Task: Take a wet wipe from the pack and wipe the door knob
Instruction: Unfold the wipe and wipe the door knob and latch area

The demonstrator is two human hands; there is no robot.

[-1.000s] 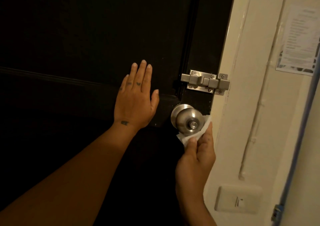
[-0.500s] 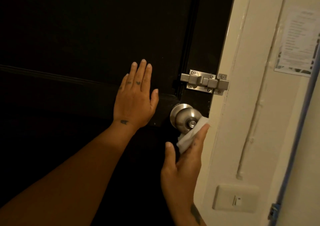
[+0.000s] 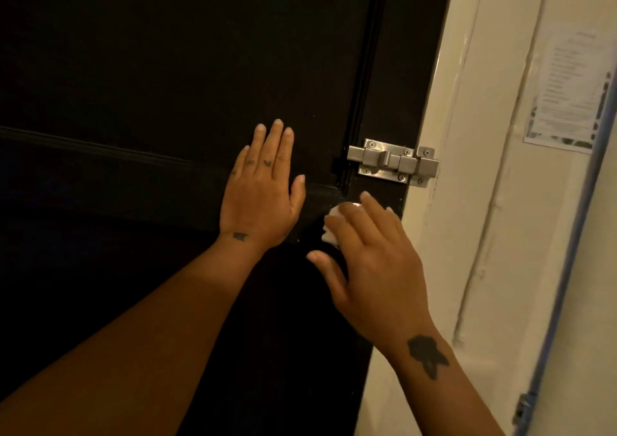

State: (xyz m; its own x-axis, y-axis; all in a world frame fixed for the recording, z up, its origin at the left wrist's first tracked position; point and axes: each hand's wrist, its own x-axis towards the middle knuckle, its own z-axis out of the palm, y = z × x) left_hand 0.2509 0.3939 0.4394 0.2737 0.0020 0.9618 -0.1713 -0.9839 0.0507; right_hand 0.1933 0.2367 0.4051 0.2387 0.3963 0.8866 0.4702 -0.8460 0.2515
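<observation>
A dim view looks down at two bare arms reaching toward a black door (image 3: pixel 167 68).

The left hand (image 3: pixel 260 195) lies flat against the door panel, palm on the wood, fingers straight, close together and pointing up, thumb angled out to the right. It holds nothing.

The right hand (image 3: pixel 370 268) is cupped over the spot where the door knob sits, just below the silver slide bolt (image 3: pixel 390 161) and close to the door's right edge. The back of the hand faces the camera and hides the knob completely, so which way the knob points cannot be seen. Its fingers are spread slightly and curved forward, pointing up and to the left, and the thumb sticks out to the left.

A white wet wipe (image 3: pixel 331 226) is bunched under the fingers, pressed between them and the hidden knob. Only a small crumpled piece peeks out at the left side of the fingertips, running roughly up and down; its full shape cannot be made out. The two hands are near each other but apart.

To the right of the door stands a cream door frame (image 3: pixel 444 135) and wall, with a printed paper notice (image 3: pixel 571 91) stuck on it and a thin blue strip (image 3: pixel 567 268) running down beside it.
</observation>
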